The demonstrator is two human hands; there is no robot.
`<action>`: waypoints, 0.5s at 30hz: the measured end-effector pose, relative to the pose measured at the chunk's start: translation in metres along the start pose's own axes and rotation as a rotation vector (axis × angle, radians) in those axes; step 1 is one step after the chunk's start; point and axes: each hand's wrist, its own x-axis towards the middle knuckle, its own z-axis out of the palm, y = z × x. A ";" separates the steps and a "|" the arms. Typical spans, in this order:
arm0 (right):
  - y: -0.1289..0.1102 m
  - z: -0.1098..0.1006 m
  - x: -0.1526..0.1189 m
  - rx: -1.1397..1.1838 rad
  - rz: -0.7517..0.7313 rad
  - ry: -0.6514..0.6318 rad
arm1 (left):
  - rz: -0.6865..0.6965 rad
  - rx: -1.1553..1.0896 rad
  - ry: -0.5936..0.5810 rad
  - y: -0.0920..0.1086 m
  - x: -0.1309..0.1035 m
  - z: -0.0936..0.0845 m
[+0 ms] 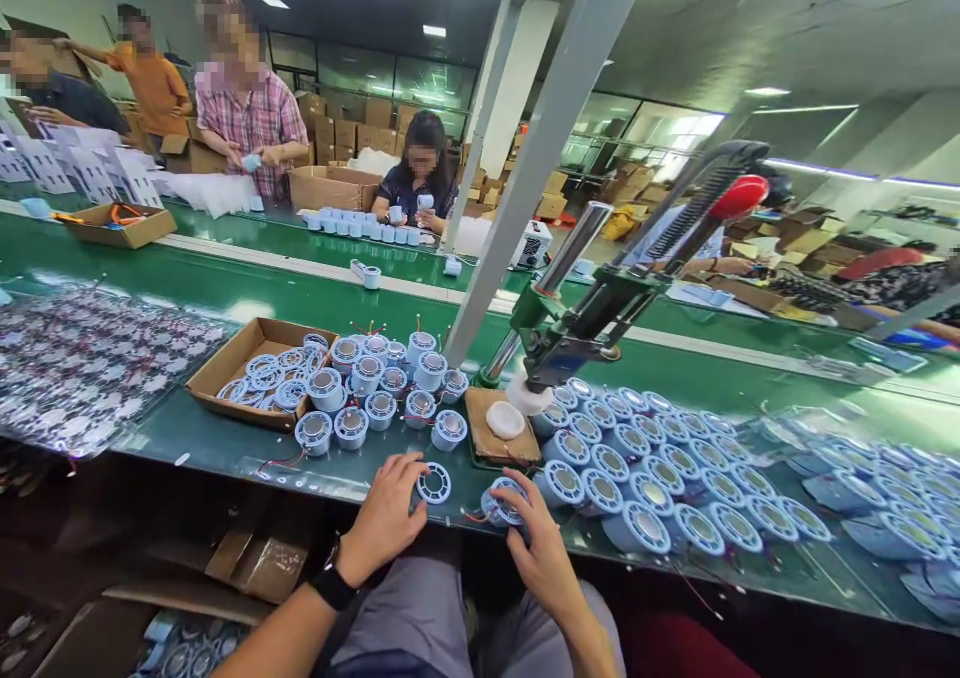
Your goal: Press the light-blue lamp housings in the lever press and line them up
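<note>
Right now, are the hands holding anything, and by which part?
Right hand: a round blue unit, by its rim. Left hand: at the edge of a blue ring, hold unclear.

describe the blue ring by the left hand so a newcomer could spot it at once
Find the red-handled green press, then the left hand, lower and to its left in view. The slotted blue ring is just right of that hand. Its centre looks dark, whereas the blue cylinders behind show grey centres.

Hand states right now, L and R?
Left hand: fingers at the edge of a blue ring; grip can't be told.
Right hand: partly closed, holding a blue round part.
</note>
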 end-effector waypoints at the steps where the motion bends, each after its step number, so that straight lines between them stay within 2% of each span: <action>1: -0.002 0.005 0.002 0.046 0.000 0.027 | -0.016 0.031 0.015 0.003 0.000 0.003; 6: -0.009 0.027 0.013 0.211 0.035 0.215 | -0.102 0.167 0.102 0.014 0.004 0.020; 10: -0.007 0.036 0.018 0.343 0.018 0.203 | -0.185 -0.039 0.160 0.029 0.005 0.017; 12: -0.004 0.038 0.019 0.382 0.026 0.188 | -0.129 -0.135 0.122 0.044 0.007 0.016; 15: 0.000 0.040 0.017 0.416 0.015 0.181 | 0.008 -0.089 0.017 0.070 0.015 0.022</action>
